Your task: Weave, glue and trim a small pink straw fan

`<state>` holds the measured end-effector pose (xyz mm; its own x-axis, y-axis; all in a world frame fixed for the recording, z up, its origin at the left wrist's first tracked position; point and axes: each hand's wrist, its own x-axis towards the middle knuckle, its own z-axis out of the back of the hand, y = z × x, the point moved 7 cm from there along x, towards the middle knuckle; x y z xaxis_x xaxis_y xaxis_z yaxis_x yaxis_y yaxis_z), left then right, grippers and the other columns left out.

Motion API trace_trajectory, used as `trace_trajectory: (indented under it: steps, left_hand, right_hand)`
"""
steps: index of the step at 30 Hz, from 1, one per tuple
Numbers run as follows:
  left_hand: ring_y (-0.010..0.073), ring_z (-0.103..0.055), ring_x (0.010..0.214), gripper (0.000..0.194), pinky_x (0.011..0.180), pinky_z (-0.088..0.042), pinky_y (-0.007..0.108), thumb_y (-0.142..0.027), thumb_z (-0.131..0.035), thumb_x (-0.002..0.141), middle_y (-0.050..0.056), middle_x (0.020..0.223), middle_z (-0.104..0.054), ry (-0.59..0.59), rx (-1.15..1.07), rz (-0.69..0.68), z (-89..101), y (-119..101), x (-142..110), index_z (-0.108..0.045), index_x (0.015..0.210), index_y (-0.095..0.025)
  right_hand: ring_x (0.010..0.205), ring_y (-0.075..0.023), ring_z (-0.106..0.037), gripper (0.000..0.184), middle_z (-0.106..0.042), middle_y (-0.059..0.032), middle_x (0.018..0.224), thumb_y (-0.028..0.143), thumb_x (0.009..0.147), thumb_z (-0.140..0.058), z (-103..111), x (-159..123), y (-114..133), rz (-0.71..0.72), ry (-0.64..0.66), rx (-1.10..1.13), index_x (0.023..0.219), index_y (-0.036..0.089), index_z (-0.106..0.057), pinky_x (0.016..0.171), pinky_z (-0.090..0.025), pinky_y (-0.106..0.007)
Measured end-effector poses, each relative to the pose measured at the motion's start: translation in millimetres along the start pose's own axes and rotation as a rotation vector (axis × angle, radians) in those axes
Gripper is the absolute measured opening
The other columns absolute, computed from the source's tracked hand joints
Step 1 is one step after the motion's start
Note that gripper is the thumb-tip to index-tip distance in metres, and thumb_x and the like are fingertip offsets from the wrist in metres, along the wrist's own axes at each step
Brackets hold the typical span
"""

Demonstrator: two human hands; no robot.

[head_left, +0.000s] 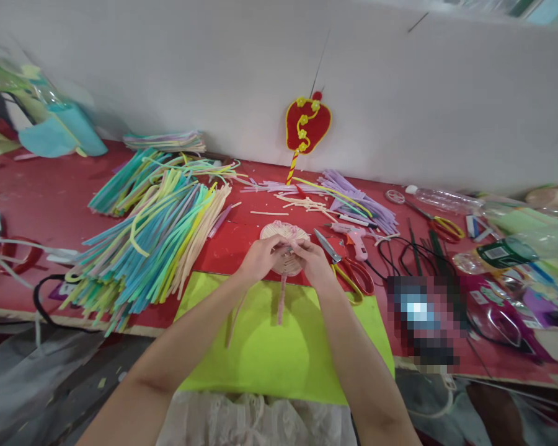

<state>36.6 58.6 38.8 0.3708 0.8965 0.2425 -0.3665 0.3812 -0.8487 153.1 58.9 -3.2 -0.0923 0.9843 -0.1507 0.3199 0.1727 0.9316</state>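
A small pale pink fan (pixel 284 235) with a twisted stick handle hangs between my hands above a yellow-green sheet (pixel 279 353). My left hand (pixel 259 256) grips its lower left edge with curled fingers. My right hand (pixel 312 260) pinches the lower right edge, fingers closed, close to the left hand. The handle points down toward me. A thin pale strip dangles from below my left hand.
A big pile of coloured pipe cleaners (pixel 153 235) lies left on the red table (pixel 46 198). Red-handled scissors (pixel 348 269), a pink glue gun (pixel 356 238) and purple strips (pixel 358 201) lie right. A red fan (pixel 307 127) leans against the wall.
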Motion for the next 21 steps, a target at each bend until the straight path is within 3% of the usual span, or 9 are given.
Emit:
trace_trajectory:
  steps: [11, 16, 21]
  left_hand:
    - [0.0114, -0.061, 0.079, 0.016, 0.073, -0.047, 0.021, -0.023, -0.047, 0.083, 0.002, 0.087, -0.066, 0.019, -0.020, -0.034, 0.9, -6.5, -0.3, -0.061, 0.088, -0.017]
    - [0.0126, -0.061, 0.081, 0.019, 0.073, -0.047, 0.022, -0.024, -0.046, 0.084, 0.002, 0.090, -0.067, -0.006, 0.048, -0.011, 2.3, -2.3, -0.3, -0.060, 0.096, -0.019]
    - [0.0140, -0.060, 0.089, 0.021, 0.078, -0.046, 0.024, -0.025, -0.046, 0.085, 0.003, 0.097, -0.065, -0.070, 0.343, -0.067, 9.2, -8.9, -2.6, -0.060, 0.101, -0.021]
  right_hand:
    - [0.058, -0.0113, -0.056, 0.023, -0.063, 0.0013, 0.064, 0.035, 0.055, -0.077, 0.3, -0.5, -5.6, -0.107, 0.065, 0.069, 0.065, 0.018, -0.063, 0.064, -0.044, -0.027]
    - [0.060, -0.0127, -0.056, 0.024, -0.063, 0.0009, 0.065, 0.039, 0.057, -0.075, 2.4, -0.4, 3.6, -0.015, -0.009, -0.007, 0.065, 0.020, -0.063, 0.066, -0.045, -0.028]
    - [0.065, -0.0129, -0.056, 0.025, -0.063, 0.0003, 0.070, 0.041, 0.057, -0.074, 5.2, -1.6, 10.9, 0.071, -0.113, -0.048, 0.066, 0.020, -0.063, 0.069, -0.044, -0.028]
